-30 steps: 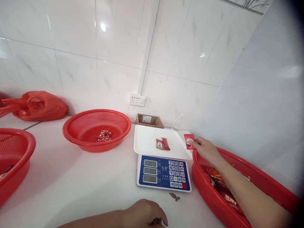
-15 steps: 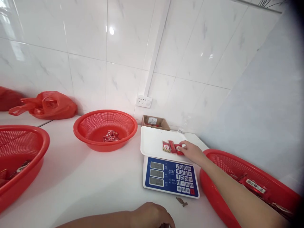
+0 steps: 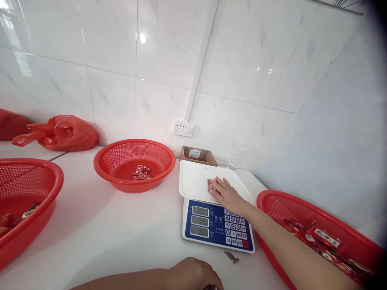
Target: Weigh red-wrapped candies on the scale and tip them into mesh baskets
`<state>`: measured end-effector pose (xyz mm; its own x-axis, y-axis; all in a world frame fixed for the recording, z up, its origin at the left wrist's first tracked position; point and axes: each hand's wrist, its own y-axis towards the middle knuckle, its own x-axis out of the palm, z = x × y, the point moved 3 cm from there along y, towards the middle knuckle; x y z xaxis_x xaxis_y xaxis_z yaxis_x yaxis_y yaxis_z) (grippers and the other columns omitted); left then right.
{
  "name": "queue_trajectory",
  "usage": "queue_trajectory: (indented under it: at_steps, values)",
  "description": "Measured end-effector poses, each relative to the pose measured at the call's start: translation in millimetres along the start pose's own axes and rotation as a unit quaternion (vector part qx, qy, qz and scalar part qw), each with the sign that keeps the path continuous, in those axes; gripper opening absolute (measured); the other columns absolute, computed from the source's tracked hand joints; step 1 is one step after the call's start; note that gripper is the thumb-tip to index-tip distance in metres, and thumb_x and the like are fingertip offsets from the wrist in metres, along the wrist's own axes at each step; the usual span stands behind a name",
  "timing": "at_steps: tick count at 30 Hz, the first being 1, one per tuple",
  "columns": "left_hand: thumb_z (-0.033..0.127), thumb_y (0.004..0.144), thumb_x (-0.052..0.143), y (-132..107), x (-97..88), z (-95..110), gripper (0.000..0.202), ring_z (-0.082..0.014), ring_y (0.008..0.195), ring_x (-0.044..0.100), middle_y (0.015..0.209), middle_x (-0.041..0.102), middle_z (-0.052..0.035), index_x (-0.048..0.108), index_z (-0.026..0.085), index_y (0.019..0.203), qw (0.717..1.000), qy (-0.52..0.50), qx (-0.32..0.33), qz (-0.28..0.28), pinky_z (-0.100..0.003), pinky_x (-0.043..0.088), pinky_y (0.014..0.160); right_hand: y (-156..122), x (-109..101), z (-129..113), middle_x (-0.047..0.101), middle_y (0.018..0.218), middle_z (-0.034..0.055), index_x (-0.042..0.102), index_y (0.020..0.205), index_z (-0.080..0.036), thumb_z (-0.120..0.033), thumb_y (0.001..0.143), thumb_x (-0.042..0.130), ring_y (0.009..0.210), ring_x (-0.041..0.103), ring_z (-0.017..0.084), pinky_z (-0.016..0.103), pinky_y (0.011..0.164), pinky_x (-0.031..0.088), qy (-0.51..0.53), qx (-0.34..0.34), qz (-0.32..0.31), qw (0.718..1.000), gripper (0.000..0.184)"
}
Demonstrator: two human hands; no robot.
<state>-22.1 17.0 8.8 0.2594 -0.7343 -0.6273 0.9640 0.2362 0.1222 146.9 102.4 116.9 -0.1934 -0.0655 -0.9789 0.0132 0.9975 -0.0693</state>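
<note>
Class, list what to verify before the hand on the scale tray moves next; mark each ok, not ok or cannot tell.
1. The right hand lies flat on the packets: ok.
2. The packets sit inside the scale tray rim: ok.
3. The display reading is legible: cannot tell.
4. The left hand is empty: cannot tell.
5. The brown scrap lies clear of the scale: ok.

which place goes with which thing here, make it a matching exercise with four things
Things
1 right hand
2 left hand
3 cardboard box
4 red plastic bag

Places
A behind the scale, against the wall
B on the counter at the lower edge of the view
C far left, by the wall
D on the white tray, over the packets

Pairs: 1-D, 2-B, 3-A, 4-C
</note>
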Motion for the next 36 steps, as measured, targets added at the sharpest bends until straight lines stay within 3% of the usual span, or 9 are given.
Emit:
queue_trajectory:
  at_steps: [10, 25, 30, 33, 36]
  values:
    - [0.029, 0.081, 0.059, 0, -0.5, 2, 0.022, -0.0129, 0.071, 0.061, 0.083, 0.068, -0.0027, 0.068, 0.020, 0.099, 1.000, -0.011, -0.001, 0.005, -0.017, 0.046, 0.065, 2, 4, -15, 0.007, 0.152, 0.0084, 0.017, 0.145, -0.018, -0.056, 0.089, 0.020, 0.139, -0.002, 0.025, 0.052, 0.109, 0.010, -0.024, -0.002, -0.029, 0.999, 0.068]
    - [0.029, 0.081, 0.060, 2, 5.4, -7, 0.024, -0.0144, 0.075, 0.062, 0.088, 0.068, -0.0041, 0.068, 0.020, 0.101, 1.000, -0.009, -0.005, -0.009, -0.019, 0.047, 0.067, 3, 1, -26, 0.008, 0.152, 0.0044, 0.021, 0.144, -0.028, -0.062, 0.087, 0.022, 0.138, -0.002, 0.027, 0.055, 0.108, 0.012, 0.017, -0.034, -0.002, 0.999, 0.066]
    - [0.030, 0.081, 0.059, 0, 1.4, -4, 0.027, -0.0152, 0.076, 0.062, 0.090, 0.068, -0.0044, 0.067, 0.021, 0.105, 0.999, -0.030, -0.020, -0.012, -0.019, 0.047, 0.068, -3, -18, 8, 0.015, 0.151, 0.0040, 0.026, 0.142, -0.025, -0.060, 0.086, 0.026, 0.139, 0.005, 0.025, 0.048, 0.111, 0.014, 0.079, -0.012, 0.096, 0.992, 0.066]
    - [0.030, 0.081, 0.059, 0, 0.4, -3, 0.027, -0.0158, 0.075, 0.062, 0.089, 0.068, -0.0040, 0.067, 0.021, 0.105, 0.999, -0.038, -0.022, -0.016, -0.021, 0.048, 0.068, -14, -39, 47, 0.028, 0.147, 0.0062, 0.032, 0.138, -0.022, -0.051, 0.085, 0.033, 0.136, 0.021, 0.023, 0.040, 0.112, 0.018, 0.114, 0.024, 0.189, 0.975, 0.060]
    - [0.028, 0.080, 0.059, -1, -1.3, -1, 0.028, -0.0156, 0.073, 0.062, 0.088, 0.068, -0.0046, 0.067, 0.020, 0.105, 0.999, -0.039, -0.024, -0.014, -0.021, 0.048, 0.066, -33, -57, 93, 0.041, 0.139, 0.0120, 0.038, 0.131, -0.017, -0.042, 0.084, 0.038, 0.128, 0.037, 0.025, 0.037, 0.106, 0.029, 0.159, 0.119, 0.253, 0.947, 0.054]
